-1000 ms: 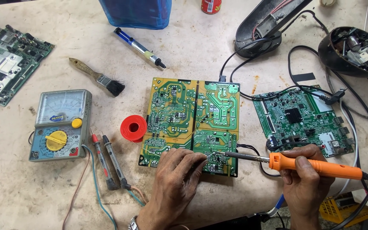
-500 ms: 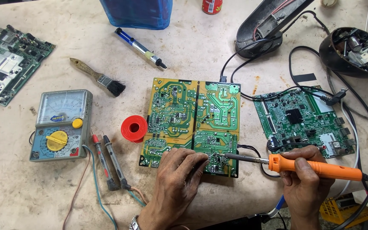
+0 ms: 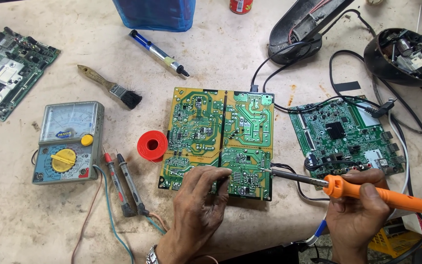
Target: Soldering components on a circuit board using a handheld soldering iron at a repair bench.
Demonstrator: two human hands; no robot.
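The right hand grips an orange soldering iron, its tip at the green board's near edge; beside it, the left hand rests, fingers curled, on the board.

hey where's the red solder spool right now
In the head view, the red solder spool lies on the table left of centre, against the green circuit board's left edge, right of the multimeter.

Bare hands, metal wristwatch, no sleeves
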